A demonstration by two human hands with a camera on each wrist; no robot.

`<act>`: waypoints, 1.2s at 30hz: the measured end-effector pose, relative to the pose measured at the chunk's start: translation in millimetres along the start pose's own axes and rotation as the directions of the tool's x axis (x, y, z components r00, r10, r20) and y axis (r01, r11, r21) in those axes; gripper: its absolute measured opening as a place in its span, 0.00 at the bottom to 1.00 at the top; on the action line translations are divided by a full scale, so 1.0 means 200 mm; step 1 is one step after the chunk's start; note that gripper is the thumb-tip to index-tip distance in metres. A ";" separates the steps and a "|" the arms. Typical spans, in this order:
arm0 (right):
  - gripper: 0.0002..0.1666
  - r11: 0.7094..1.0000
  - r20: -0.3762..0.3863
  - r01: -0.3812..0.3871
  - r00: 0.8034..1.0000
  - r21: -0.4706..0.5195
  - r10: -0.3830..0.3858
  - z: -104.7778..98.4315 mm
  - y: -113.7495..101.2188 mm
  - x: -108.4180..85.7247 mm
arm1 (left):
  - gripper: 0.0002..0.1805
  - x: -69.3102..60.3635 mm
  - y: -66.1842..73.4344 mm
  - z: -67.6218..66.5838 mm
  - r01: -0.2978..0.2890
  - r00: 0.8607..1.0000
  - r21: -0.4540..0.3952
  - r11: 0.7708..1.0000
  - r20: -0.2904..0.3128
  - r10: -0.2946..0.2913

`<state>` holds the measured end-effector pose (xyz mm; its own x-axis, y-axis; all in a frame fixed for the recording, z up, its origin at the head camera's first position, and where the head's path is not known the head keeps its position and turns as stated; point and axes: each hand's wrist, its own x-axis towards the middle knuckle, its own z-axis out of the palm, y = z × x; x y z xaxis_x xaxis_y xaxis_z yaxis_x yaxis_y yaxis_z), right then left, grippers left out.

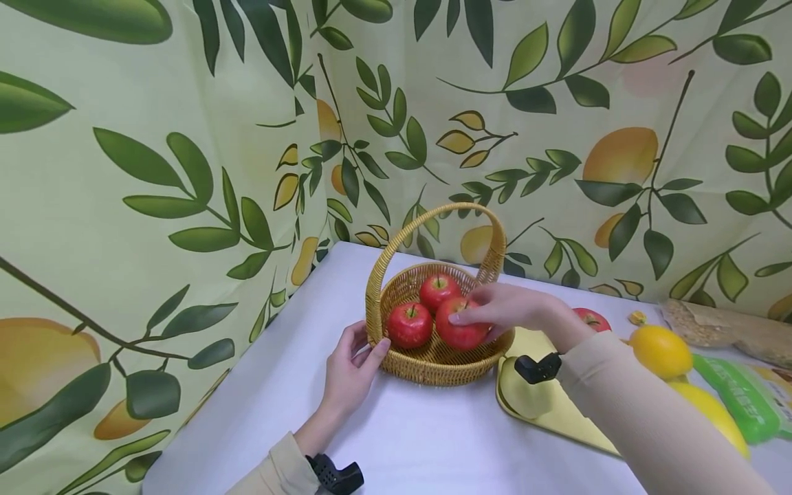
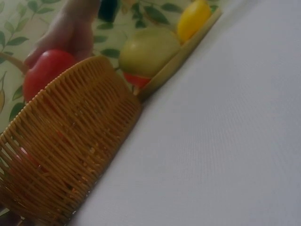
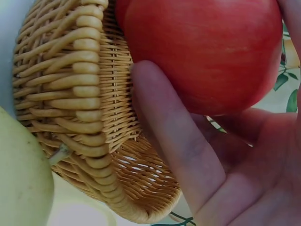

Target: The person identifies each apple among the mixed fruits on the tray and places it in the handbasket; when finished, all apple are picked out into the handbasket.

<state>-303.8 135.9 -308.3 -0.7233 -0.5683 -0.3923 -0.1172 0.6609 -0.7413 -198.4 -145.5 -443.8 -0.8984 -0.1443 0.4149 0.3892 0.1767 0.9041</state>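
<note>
Clock set on the basket (image 1: 427,372), head view, 12 toward the far wall. Right hand (image 1: 518,306): grip clamped on an apple (image 1: 463,335) at the basket's 3 o'clock side, thumb over its top, fingers at its 4 o'clock flank. Left wrist view puts this apple partly above the rim; cannot tell whether anything bears it below. Second apple (image 1: 410,326) lies inside at 9, third apple (image 1: 438,291) at 12. Left hand (image 1: 349,371) holds the basket at 8, by the handle (image 1: 374,302); fingertips partly hidden. Chief risk, as judged: early release, the smooth round fruit dropping against its neighbours and bruising. Second: the right knuckles sit near the handle's 2 o'clock foot; a hasty withdrawal might catch it and tip the basket, likelier if the left hand slackens. Third: the pear (image 1: 526,400), at 4 on the tray (image 1: 581,424), has its stem at the weave; a basket nudge could roll it.
</note>
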 end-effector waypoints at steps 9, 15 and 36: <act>0.52 0.999 0.035 -0.014 0.999 -0.050 0.016 -0.04 0.00 0.04 | 0.25 0.00 0.01 0.00 0.042 0.999 0.008 0.999 0.002 -0.042; 0.51 0.999 0.028 -0.040 0.999 -0.009 0.040 -0.02 0.00 0.07 | 0.25 -0.01 0.01 0.00 0.044 0.999 0.007 0.999 0.006 -0.044; 0.39 0.985 0.143 -0.092 0.983 -0.148 0.114 0.01 -0.02 0.17 | 0.25 0.00 0.01 0.00 0.043 0.999 0.019 0.999 0.005 -0.043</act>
<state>-327.7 112.7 -319.6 -0.6269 -0.5538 -0.5481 -0.1491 0.7757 -0.6133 -197.8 -144.7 -440.9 -0.9153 -0.1465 0.3752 0.3464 0.1888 0.9189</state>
